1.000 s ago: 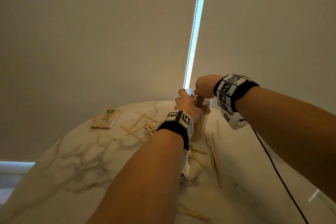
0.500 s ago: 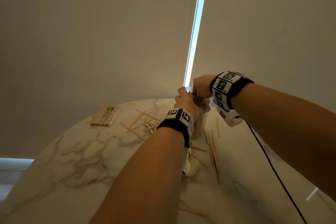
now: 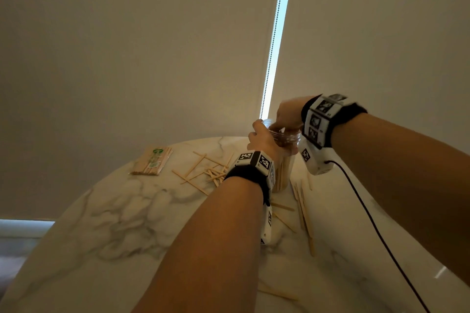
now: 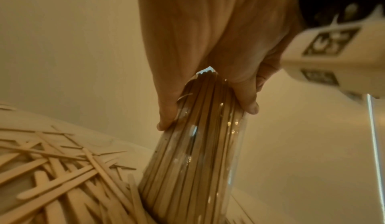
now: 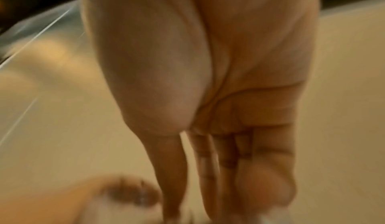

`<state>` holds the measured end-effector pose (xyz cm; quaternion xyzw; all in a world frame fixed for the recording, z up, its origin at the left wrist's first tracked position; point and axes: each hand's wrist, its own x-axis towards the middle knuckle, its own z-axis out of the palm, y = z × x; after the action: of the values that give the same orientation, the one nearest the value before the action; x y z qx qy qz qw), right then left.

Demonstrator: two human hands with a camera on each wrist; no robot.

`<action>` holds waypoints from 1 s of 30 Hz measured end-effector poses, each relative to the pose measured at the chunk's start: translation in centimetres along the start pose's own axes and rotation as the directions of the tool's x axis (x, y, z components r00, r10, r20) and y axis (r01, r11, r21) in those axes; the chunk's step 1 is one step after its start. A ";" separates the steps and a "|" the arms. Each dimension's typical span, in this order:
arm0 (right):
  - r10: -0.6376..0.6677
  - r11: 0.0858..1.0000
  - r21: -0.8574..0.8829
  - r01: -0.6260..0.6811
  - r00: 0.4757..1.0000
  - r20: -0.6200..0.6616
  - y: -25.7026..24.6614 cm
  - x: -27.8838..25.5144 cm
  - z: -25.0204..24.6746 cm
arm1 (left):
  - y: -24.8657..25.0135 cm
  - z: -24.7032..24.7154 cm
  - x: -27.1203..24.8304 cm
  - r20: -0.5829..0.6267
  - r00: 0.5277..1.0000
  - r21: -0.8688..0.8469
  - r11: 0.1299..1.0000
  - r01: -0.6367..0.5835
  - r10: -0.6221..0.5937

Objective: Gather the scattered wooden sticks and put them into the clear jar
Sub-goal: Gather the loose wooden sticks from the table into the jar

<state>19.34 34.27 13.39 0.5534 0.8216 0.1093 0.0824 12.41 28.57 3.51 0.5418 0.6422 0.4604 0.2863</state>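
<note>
The clear jar [image 3: 286, 168] stands on the marble table [image 3: 101, 223], packed with upright wooden sticks [image 4: 198, 161]. My left hand [image 3: 262, 140] grips the jar just under its rim, thumb on one side and fingers on the other [image 4: 208, 115]. My right hand [image 3: 287, 119] hovers over the jar's mouth, its fingers pointing straight down into it. In the blurred right wrist view those fingers [image 5: 200, 194] look straight, with no stick visible between them. Loose sticks [image 3: 203, 173] lie left of the jar, more sticks [image 3: 302, 206] right of it.
A wrapped packet of sticks [image 3: 152, 161] lies at the table's far left. A couple of sticks [image 3: 277, 293] lie near me beside my left forearm. A black cable [image 3: 368, 211] hangs from my right wrist. A roller blind [image 3: 152, 46] stands close behind the table.
My right wrist has lifted slightly above the jar's mouth. My left hand keeps its hold on the jar, which has not moved.
</note>
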 end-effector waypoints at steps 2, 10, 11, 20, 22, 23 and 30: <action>-0.014 0.989 0.151 0.003 0.998 0.066 0.9 -0.5 -1.1 | 0.0 -0.1 0.0 -0.010 1.000 0.013 1.000 -0.009 0.009; -0.043 0.946 0.317 0.062 0.997 -0.064 1.4 -1.2 0.7 | 0.0 -0.1 0.1 0.005 1.000 -0.023 0.999 0.024 -0.023; -0.030 0.910 0.410 0.068 0.995 -0.100 1.9 -1.5 0.8 | -0.1 0.0 0.2 -0.001 1.000 -0.019 1.000 0.020 -0.020; 0.363 0.729 0.630 -0.265 0.931 -0.028 8.1 -1.2 6.8 | -1.5 -6.1 0.9 0.180 0.950 0.449 0.881 0.151 -0.254; 0.318 0.852 0.396 -0.341 0.940 0.126 7.9 -0.9 9.5 | -3.1 -8.6 2.3 0.115 0.953 0.552 0.815 0.173 -0.280; 0.284 0.874 0.346 -0.340 0.937 0.202 7.6 -0.9 10.6 | -3.9 -9.6 2.9 0.071 0.958 0.604 0.776 0.180 -0.278; 0.145 0.910 0.349 -0.227 0.959 0.245 5.8 1.3 15.9 | -8.4 -9.9 4.5 0.079 0.922 0.770 0.611 0.184 -0.378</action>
<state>28.06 38.97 -0.37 0.6434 0.7569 -0.1016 0.0528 -0.93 30.21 0.64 0.5527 0.8129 0.0363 0.1802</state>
